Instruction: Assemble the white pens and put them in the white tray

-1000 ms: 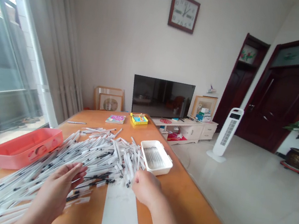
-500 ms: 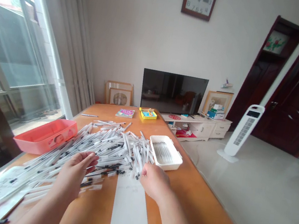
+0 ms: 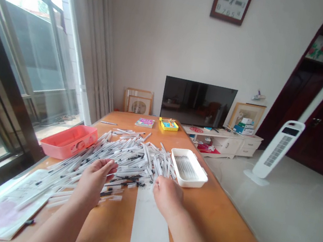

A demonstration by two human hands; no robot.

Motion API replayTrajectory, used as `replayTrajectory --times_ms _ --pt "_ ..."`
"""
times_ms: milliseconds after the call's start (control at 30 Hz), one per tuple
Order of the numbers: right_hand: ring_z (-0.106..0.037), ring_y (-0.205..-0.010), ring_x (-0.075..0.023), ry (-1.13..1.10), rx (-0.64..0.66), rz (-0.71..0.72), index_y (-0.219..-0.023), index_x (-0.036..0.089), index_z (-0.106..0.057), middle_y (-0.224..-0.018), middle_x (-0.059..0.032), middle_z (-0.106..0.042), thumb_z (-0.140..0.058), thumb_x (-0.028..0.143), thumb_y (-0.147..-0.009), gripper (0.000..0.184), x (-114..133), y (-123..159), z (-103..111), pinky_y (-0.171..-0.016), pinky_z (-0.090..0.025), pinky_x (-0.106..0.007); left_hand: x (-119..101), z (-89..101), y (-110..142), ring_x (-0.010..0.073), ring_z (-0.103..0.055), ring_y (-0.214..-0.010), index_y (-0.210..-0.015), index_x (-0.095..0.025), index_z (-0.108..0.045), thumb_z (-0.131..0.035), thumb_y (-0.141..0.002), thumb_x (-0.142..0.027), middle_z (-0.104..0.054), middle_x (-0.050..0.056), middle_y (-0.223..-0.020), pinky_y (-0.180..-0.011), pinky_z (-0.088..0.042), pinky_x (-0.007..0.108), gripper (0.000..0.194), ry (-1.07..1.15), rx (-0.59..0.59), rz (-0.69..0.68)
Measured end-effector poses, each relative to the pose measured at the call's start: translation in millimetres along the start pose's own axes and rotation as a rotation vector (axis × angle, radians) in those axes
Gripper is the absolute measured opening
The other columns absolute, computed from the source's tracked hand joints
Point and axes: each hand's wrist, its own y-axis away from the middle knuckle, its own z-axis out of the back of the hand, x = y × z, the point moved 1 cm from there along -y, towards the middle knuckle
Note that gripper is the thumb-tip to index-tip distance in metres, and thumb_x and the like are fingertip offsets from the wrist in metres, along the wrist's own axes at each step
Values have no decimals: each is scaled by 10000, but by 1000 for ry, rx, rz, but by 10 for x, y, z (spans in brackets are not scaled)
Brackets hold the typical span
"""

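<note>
At the lower middle of the frame, on the orange table [image 3: 215,225], my left hand [image 3: 94,180] stays open and cupped at a loose heap of white ballpoint pens [image 3: 130,159], while my right hand [image 3: 167,196] curls against the heap's edge beside a white plastic tray [image 3: 189,169], whether gripping a pen I cannot tell.

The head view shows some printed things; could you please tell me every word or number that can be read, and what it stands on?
"12", "2", "8", "7", "6", "5": on the clock face.
Book cover: too small to read.
Sheet: too blurred to read.
</note>
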Motion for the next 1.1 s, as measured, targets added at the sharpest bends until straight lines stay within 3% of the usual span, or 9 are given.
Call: replayTrajectory --times_ms 567,833,1000,1100 --pt "-646 -741 -208 108 6 -57 -786 238 -665 -782 -46 -729 -526 281 -855 162 26 -52 -147 -585 -268 -289 -64 41 2 164 -646 -831 -960 -165 -649 -807 -679 -452 -724 84 -918 -772 -494 307 432 72 -32 -18" --pt "-611 -727 -174 -59 60 -135 -757 253 -656 -750 5 -690 -558 303 -827 130 3 -59 -18 -536 -206 -281 -67 44 3 162 -646 -832 -961 -174 -642 -817 -660 -470 -728 78 -924 -777 -491 302 458 58 -36 -11" --pt "-576 -716 -152 -138 -22 -106 -734 228 -623 -812 3 -677 -564 274 -818 113 -19 -23 106 -545 -226 -267 -82 23 36 170 -654 -833 -953 -173 -646 -814 -646 -496 -724 71 -903 -781 -495 310 476 35 -34 -29" --pt "-562 -670 -149 -244 -65 -125 -748 218 -603 -729 3 -654 -532 269 -842 129 -82 -28 161 -556 -265 -257 -89 -6 71 185 -670 -839 -948 -176 -652 -802 -651 -501 -726 71 -907 -785 -495 319 465 1 -29 -54"
